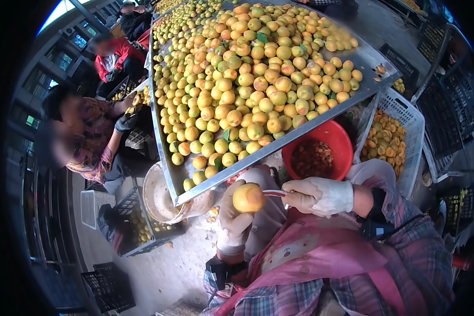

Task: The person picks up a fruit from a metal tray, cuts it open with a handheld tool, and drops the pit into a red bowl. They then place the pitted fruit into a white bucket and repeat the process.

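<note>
My left hand (233,220), in a pale work glove, is closed around a yellow-orange apricot (248,197) and holds it up over my lap. From the right, my gloved right hand (317,196) grips a slim hand tool (275,193) with pale edges and a red stripe. The tool's far end meets the right side of the apricot, and its exact kind I cannot tell. Just beyond both hands runs the metal rim of a sorting table (237,171), heaped with whole apricots (247,84).
A red basin (347,152) with brown pits stands behind my right hand. Right of it is a white crate (413,118) of split apricots. A whitish bucket (155,192) sits under the table corner, near a dark crate (137,203). Another person (89,131) works at the left.
</note>
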`<state>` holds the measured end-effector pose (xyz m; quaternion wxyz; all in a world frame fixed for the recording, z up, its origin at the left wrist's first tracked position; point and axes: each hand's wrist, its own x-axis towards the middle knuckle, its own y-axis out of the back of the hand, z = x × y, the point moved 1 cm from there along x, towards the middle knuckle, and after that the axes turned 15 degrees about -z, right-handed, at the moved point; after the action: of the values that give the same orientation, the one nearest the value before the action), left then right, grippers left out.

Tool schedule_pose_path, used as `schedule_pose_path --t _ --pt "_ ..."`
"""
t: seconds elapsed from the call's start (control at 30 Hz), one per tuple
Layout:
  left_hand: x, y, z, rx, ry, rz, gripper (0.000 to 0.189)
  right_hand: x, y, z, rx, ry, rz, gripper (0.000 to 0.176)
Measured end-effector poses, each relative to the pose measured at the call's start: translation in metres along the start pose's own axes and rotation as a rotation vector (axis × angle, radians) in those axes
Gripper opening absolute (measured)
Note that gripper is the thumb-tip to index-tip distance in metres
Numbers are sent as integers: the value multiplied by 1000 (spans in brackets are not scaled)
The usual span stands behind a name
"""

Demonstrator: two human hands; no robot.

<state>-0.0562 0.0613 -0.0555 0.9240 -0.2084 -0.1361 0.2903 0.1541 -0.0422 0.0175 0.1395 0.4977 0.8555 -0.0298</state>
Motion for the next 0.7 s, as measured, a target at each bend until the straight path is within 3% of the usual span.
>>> schedule_pose_path --t 0.13,0.23,0.33,0.37,0.4,0.47,0.7 --pt "-1 -5 12 19 -2 73 72 9 -4 -13 284 -205 -71 32" --pt "-3 -2 18 61 -69 129 71 29 -5 -3 395 -120 -133 34" --pt "-8 15 22 161 -150 198 68 51 -6 -15 411 -173 -201 36" --pt "-12 22 25 235 -166 272 68 66 -11 0 188 78 -136 38" --pt "-16 30 28 309 -182 349 68 73 -11 -10 183 85 -158 38" --pt "-26 43 37 333 -241 349 66 88 -11 -34 323 -163 -263 40" --pt "-66 104 53 601 -333 673 64 178 -47 -47 456 -196 -388 47"
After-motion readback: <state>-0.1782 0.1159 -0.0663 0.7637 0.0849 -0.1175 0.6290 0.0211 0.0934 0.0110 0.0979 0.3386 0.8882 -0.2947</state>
